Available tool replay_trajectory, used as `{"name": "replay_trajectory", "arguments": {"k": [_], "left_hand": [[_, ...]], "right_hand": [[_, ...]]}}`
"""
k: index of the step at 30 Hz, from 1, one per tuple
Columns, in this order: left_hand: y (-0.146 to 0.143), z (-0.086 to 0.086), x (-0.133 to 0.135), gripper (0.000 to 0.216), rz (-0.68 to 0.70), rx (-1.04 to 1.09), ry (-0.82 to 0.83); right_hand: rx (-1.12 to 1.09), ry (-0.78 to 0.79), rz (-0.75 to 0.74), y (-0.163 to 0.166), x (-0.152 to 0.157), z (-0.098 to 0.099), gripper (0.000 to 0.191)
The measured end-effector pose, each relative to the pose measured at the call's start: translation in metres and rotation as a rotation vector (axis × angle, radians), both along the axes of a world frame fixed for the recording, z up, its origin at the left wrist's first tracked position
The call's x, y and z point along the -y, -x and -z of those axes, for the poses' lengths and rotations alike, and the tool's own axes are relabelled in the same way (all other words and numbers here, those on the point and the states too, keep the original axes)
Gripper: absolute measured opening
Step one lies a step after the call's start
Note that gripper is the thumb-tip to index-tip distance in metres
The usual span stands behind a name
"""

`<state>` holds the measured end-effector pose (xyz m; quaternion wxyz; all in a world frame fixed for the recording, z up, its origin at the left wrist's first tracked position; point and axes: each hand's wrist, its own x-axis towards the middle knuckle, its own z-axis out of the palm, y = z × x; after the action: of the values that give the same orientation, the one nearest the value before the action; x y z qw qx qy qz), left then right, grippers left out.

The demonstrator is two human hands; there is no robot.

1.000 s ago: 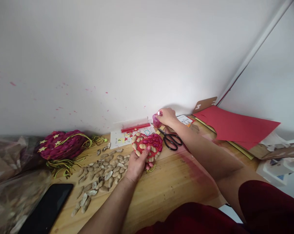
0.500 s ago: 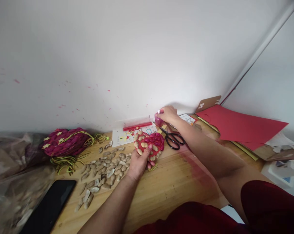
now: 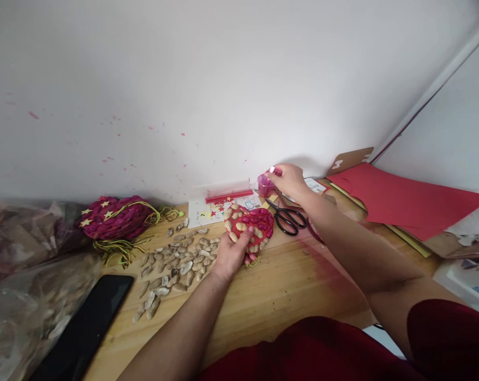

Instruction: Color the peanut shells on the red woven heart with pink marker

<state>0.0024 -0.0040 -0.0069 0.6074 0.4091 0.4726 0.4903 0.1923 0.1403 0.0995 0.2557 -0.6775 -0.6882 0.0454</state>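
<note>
My left hand [image 3: 230, 255] grips a red heart-shaped piece [image 3: 250, 227] covered with peanut shells, some painted pink, and holds it just above the wooden table [image 3: 287, 286]. My right hand [image 3: 289, 181] reaches to the back of the table by the wall, its fingers closed around a small pink pot [image 3: 265, 185]. Black scissors [image 3: 287, 218] lie between the two hands. A spread of loose peanut shells [image 3: 175, 262] lies just left of my left hand.
A magenta woven piece with gold stars and green cords [image 3: 114, 219] lies at the left. A black phone [image 3: 86, 328] and plastic bags [image 3: 28, 296] sit front left. Red paper sheets [image 3: 401, 198] lie right. A sticker sheet [image 3: 219, 206] rests by the wall.
The view has shifted slightly, so everything sits a bit further right and higher. My right hand has lifted a little with the pink pot. My left hand keeps its hold on the heart.
</note>
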Motion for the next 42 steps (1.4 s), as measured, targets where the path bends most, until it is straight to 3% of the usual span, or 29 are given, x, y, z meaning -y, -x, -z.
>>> {"name": "replay_trajectory", "arguments": {"k": [5, 11, 13, 20, 42], "left_hand": [[0.0, -0.006, 0.004, 0.055, 0.018, -0.048, -0.007], [-0.002, -0.012, 0.011, 0.047, 0.017, -0.157, -0.029], [-0.002, -0.01, 0.013, 0.043, 0.013, -0.199, -0.079], [0.0, -0.004, 0.014, 0.037, -0.015, -0.283, -0.15], [0.0, -0.013, 0.015, 0.021, -0.054, -0.397, -0.237]], "right_hand": [[-0.516, -0.346, -0.117, -0.01, 0.043, -0.006, 0.028], [-1.003, -0.172, -0.4, 0.009, 0.113, 0.008, 0.038], [-0.996, -0.164, -0.413, 0.016, 0.125, 0.016, 0.033], [-0.654, -0.455, -0.505, 0.018, 0.138, 0.027, 0.005], [-0.381, -0.447, -0.53, 0.015, 0.138, 0.029, 0.005]]}}
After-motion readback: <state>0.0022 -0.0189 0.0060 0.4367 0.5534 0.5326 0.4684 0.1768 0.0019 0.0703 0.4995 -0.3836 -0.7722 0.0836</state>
